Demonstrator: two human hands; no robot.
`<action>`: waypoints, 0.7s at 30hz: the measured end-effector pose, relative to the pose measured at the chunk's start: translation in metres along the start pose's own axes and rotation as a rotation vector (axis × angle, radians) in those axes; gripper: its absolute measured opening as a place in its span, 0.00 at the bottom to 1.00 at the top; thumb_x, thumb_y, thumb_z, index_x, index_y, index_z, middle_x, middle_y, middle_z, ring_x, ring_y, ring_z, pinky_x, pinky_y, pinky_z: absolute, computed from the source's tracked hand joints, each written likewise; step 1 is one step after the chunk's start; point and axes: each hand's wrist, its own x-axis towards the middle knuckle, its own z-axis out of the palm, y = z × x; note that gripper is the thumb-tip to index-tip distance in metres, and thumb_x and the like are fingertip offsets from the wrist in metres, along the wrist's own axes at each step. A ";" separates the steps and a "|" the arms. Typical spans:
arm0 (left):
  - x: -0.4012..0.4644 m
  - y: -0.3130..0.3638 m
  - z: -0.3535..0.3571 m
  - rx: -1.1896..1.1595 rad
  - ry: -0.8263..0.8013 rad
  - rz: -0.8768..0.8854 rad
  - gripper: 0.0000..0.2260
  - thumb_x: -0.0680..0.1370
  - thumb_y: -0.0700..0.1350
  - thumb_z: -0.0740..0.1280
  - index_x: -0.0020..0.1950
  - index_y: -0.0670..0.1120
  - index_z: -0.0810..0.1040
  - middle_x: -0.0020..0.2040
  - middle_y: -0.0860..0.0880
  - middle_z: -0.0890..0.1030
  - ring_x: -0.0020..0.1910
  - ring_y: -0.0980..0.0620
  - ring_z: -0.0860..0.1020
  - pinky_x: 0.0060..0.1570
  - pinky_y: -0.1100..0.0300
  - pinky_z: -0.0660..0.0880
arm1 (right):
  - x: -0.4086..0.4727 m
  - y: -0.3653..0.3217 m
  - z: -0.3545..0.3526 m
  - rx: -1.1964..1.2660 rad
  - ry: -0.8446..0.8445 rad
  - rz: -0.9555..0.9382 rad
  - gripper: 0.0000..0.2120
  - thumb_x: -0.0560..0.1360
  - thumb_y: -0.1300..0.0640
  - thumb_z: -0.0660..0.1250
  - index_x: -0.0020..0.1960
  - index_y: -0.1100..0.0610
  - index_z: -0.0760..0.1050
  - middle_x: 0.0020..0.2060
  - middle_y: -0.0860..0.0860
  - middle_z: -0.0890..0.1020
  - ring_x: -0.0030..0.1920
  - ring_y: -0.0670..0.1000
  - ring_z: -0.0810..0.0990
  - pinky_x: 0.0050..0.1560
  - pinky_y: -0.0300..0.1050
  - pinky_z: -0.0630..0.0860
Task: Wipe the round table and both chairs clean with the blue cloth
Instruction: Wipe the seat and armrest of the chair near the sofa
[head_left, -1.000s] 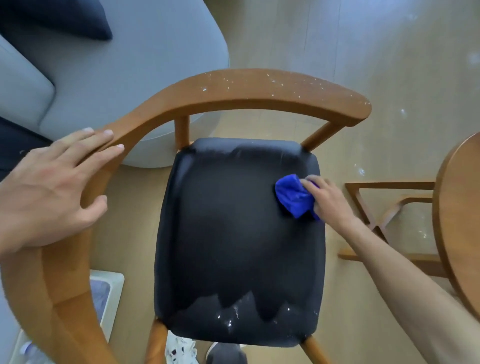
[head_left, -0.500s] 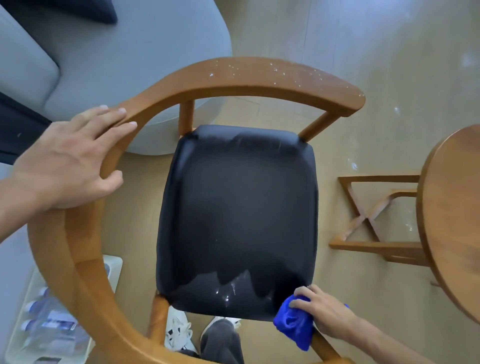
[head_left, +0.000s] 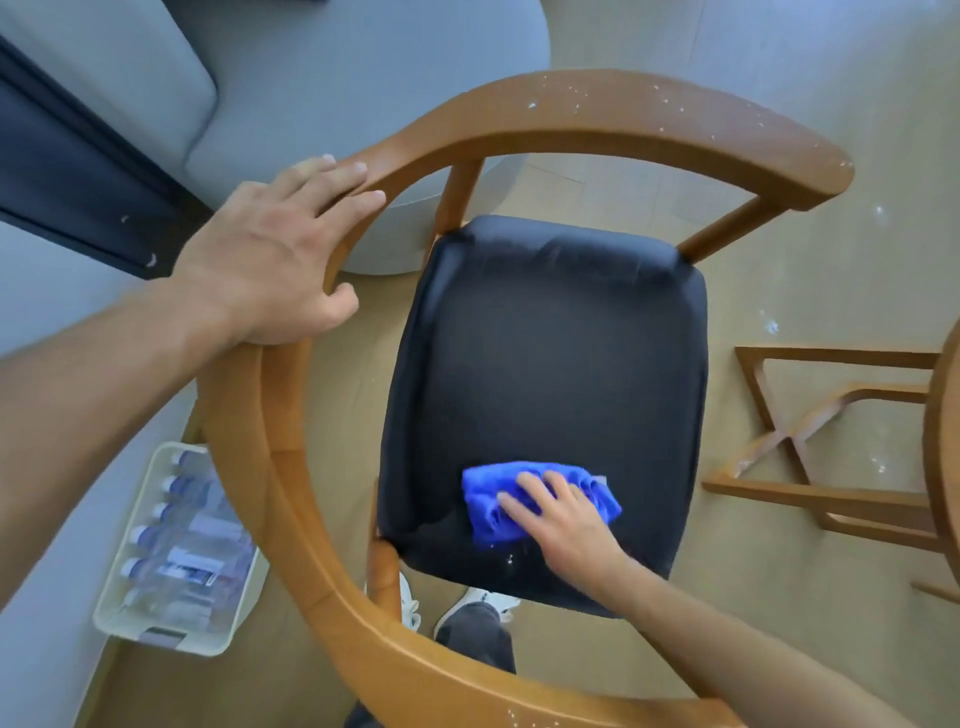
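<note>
A white basket sits on the floor at the near left, partly behind the chair's curved wooden rail. It holds clear plastic bottles lying in a row with their caps to the left; their labels are too blurred to read.

The blue cloth lies bunched on the near part of the chair's black seat. The right hand presses flat on it with fingers spread, covering the cloth's near right part. A few white specks show on the seat just near the cloth, and more dot the far stretch of the rail. The left hand grips the rail on the left, fingers laid over the top and thumb tucked under the inner edge.

At the right edge only a sliver of the round tabletop shows, cut off by the frame, with its wooden base beneath. A grey sofa fills the far left. Beneath the seat's near edge, white shoes and a dark trouser leg are partly hidden.
</note>
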 end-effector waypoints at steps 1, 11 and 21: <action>0.000 -0.001 0.000 0.003 -0.003 -0.003 0.35 0.70 0.57 0.58 0.77 0.48 0.59 0.78 0.47 0.58 0.77 0.46 0.55 0.67 0.40 0.64 | -0.032 -0.008 0.005 -0.029 -0.097 -0.148 0.28 0.59 0.62 0.73 0.58 0.50 0.74 0.54 0.53 0.76 0.44 0.57 0.77 0.37 0.49 0.77; 0.002 0.000 0.003 -0.012 0.007 -0.002 0.34 0.73 0.55 0.61 0.78 0.49 0.58 0.79 0.48 0.57 0.77 0.46 0.54 0.68 0.42 0.63 | 0.044 -0.042 -0.008 -0.041 0.085 -0.245 0.15 0.73 0.61 0.60 0.57 0.51 0.76 0.55 0.54 0.77 0.50 0.59 0.77 0.41 0.50 0.77; 0.002 -0.005 0.005 -0.023 0.009 0.001 0.34 0.74 0.52 0.67 0.77 0.49 0.59 0.78 0.47 0.58 0.77 0.46 0.55 0.67 0.38 0.64 | 0.025 -0.038 0.020 -0.221 -0.104 -0.525 0.16 0.72 0.59 0.67 0.59 0.50 0.75 0.59 0.48 0.73 0.51 0.55 0.74 0.48 0.49 0.74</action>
